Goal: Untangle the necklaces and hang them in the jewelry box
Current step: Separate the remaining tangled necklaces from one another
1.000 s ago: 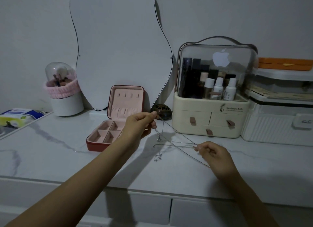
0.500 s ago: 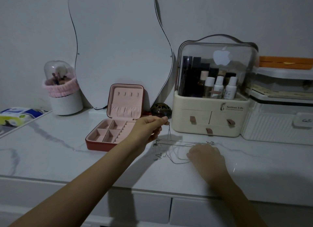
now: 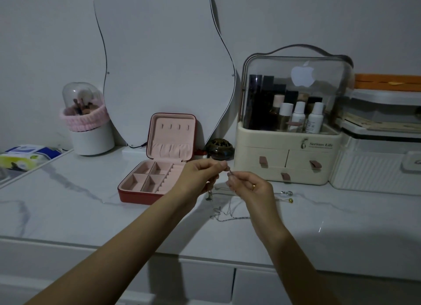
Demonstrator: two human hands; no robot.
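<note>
Necklaces point(image 3: 227, 213) heaped in a tangle on the counter point(image 3: 68, 202), one chain end lifted and pinched between left hand point(image 3: 200, 179) and right hand point(image 3: 249, 187) to free it, open jewelry box point(image 3: 159, 168) waiting beyond.

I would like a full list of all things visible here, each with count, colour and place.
jewelry box: one, red outside, pink inside, open, left of centre on the table
necklaces: count unclear, silver chains, on the table under the hands
loose ends: two, one silver, one gold, right of the hands
mirror: one, wavy, against the wall
brush holder: one, white with pink band, far left
tissue pack: one, blue and yellow, left edge
dark bowl: one, behind the jewelry box
cosmetics organiser: one, cream, clear lid, right
white container: one, far right
table: one, white marble
left hand: pinches a chain end
right hand: pinches a chain end
</note>
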